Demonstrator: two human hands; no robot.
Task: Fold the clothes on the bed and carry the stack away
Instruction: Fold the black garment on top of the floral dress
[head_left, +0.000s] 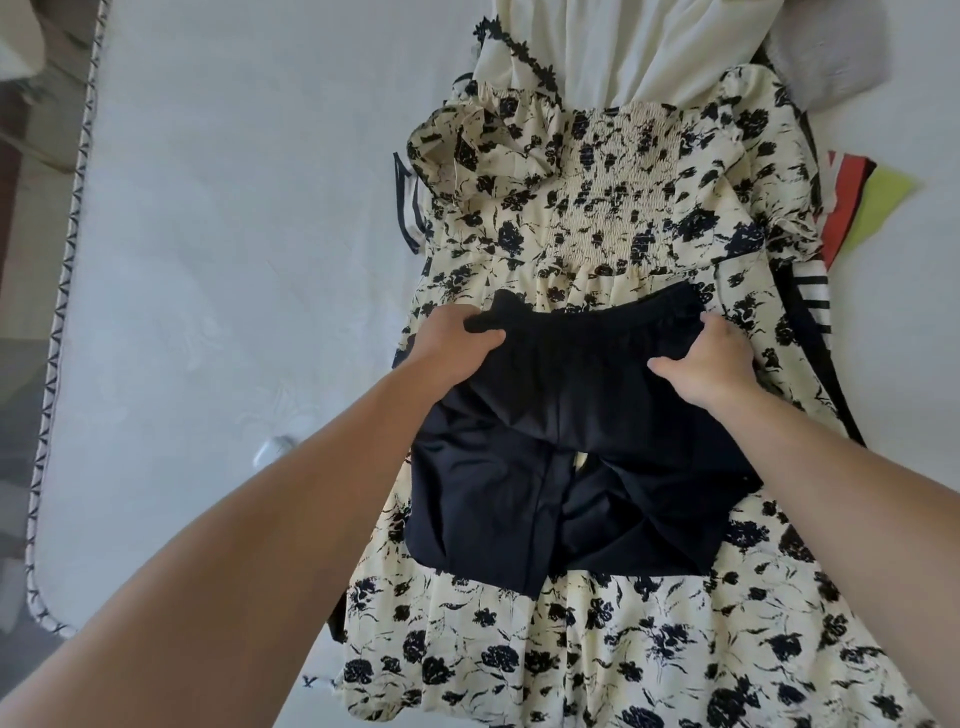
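Both forearms reach in over the floral dress (613, 649).
Left hand (457, 345) and right hand (711, 369) each grip a waistband corner of the black shorts (571, 447), lying on the dress on the bed (208, 260).

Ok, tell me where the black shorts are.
In the head view, the black shorts lie centre-right on the floral dress, just below its smocked bodice, with the left hand and right hand gripping the waistband corners.

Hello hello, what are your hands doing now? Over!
Left hand and right hand both gripping black shorts. Shorts lying on floral dress. Nothing in the way.
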